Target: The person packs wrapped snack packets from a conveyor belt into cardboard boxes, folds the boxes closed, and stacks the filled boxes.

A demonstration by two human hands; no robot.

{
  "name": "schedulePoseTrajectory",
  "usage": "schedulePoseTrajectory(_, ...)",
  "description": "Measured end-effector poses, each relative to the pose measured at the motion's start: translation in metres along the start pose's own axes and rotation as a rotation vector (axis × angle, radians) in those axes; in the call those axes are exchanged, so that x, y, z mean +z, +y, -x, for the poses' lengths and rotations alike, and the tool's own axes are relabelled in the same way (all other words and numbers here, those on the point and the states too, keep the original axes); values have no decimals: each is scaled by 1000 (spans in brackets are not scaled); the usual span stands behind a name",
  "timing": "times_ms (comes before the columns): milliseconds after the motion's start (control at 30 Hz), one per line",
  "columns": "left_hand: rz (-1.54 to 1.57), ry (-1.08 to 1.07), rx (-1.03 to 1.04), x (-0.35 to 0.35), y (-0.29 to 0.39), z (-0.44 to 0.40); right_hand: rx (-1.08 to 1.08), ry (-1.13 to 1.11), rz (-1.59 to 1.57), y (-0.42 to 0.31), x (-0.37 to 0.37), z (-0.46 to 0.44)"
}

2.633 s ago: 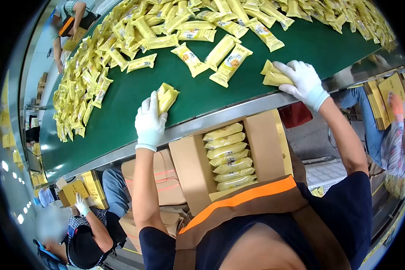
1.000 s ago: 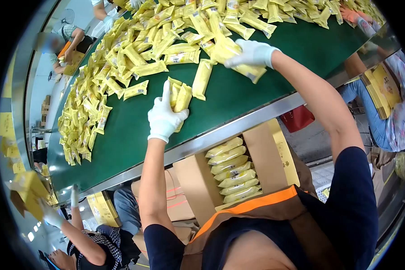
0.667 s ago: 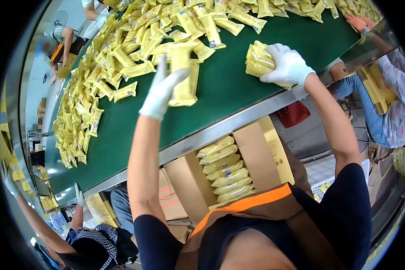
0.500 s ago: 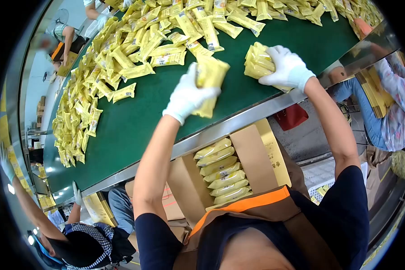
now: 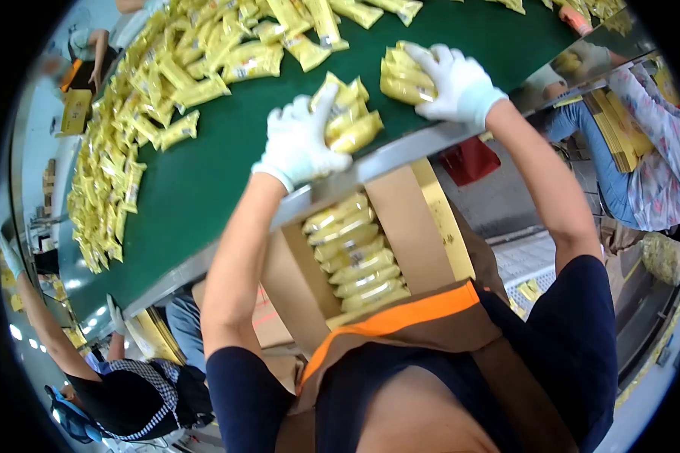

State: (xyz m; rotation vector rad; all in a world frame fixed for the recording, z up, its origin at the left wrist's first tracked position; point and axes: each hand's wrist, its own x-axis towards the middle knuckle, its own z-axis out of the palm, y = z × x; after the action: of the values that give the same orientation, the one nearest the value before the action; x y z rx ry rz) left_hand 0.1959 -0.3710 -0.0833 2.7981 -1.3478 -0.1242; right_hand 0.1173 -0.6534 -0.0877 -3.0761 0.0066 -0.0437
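White gloves cover both hands. My left hand (image 5: pixel 302 140) grips a small bundle of yellow packets (image 5: pixel 349 113) at the near edge of the green belt (image 5: pixel 196 170). To the right, my right hand (image 5: pixel 457 84) is closed around another bundle of yellow packets (image 5: pixel 406 74), just above the belt or resting on it; which one I cannot tell. Below the metal rim, an open cardboard box (image 5: pixel 298 283) holds a row of several yellow packets (image 5: pixel 359 257). A large heap of loose yellow packets (image 5: pixel 196 49) lies on the far and left parts of the belt.
A metal rail (image 5: pixel 423 140) borders the belt. Co-workers are at the lower left (image 5: pixel 143 396), upper left and right (image 5: pixel 657 174). Folded yellow cartons (image 5: pixel 610 132) stand at the right. A red bag (image 5: pixel 468 160) and a white crate (image 5: pixel 523 275) are beyond the box.
My left hand has gathered packets into a bundle and come closer to the rail. My right hand keeps its bundle. The camera view has shifted, and packets appear higher in the frame.
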Motion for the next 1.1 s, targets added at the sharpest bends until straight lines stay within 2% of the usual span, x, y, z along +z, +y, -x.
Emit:
schedulePoseTrajectory(33, 80, 15, 12, 3, -5, 0, -5, 2, -2, 0, 2, -3)
schedulePoseTrajectory(67, 179, -43, -19, -4, -7, 1, 25, -2, -150, 3, 5, -6)
schedulePoseTrajectory(133, 404, 22, -90, -4, -26, 12, 80, -118, -612, -1, -15, -10)
schedulePoseTrajectory(167, 456, 110, -148, -8, -37, 26, -88, -97, -728, -18, -55, 4)
schedulePoseTrajectory(200, 626, 326, -212, -2, -55, 42, -255, -69, -843, -42, -89, 29)
schedulePoseTrajectory(233, 863, 480, -211, -17, -55, 59, -362, -5, -818, -58, -89, 44)
schedulePoseTrajectory(267, 1080, 443, -371, -47, -43, 85, -467, 68, -788, -73, -88, 57)
schedulePoseTrajectory(333, 1418, 390, -297, -73, -51, 130, -777, 87, -275, -110, -98, 82)
schedulePoseTrajectory(367, 1718, 441, -297, -68, -49, 157, -815, 238, -188, -130, -87, 89)
schedulePoseTrajectory(400, 1886, 474, -301, -60, -50, 176, -851, 391, -95, -147, -75, 92)
schedulePoseTrajectory(433, 1973, 492, -319, -50, -50, 190, -805, 336, -45, -158, -76, 88)
schedulePoseTrajectory(533, 2111, 517, -346, -22, -44, 217, -866, 409, 72, -173, -74, 101)
schedulePoseTrajectory(567, 2135, 507, -354, -17, -41, 224, -856, 431, 22, -169, -72, 109)
schedulePoseTrajectory(667, 2182, 455, -328, -11, -31, 239, -808, 431, 147, -155, -93, 123)
schedulePoseTrajectory(733, 2194, 383, -296, -10, -24, 242, -858, 330, 27, -159, -96, 132)
schedulePoseTrajectory(800, 2185, 284, -257, -5, -18, 242, -876, 398, -37, -164, -86, 137)
schedulePoseTrajectory(900, 2056, 63, -173, 4, -9, 239, -885, 93, 50, -165, -62, 123)
schedulePoseTrajectory(933, 1943, -45, -130, -8, -1, 227, -938, 69, -26, -167, -36, 122)
schedulePoseTrajectory(967, 1742, -267, -169, -53, 26, 198, -961, -42, -4, -180, -20, 126)
schedulePoseTrajectory(1000, 1567, -204, -88, -44, 37, 184, -923, -12, -244, -193, 24, 137)
schedulePoseTrajectory(1067, 915, -189, 54, -49, 46, 170, -823, -263, -492, -197, 20, 154)
schedulePoseTrajectory(1100, 781, -208, 32, -48, 52, 162, -752, -374, -613, -200, 17, 163)
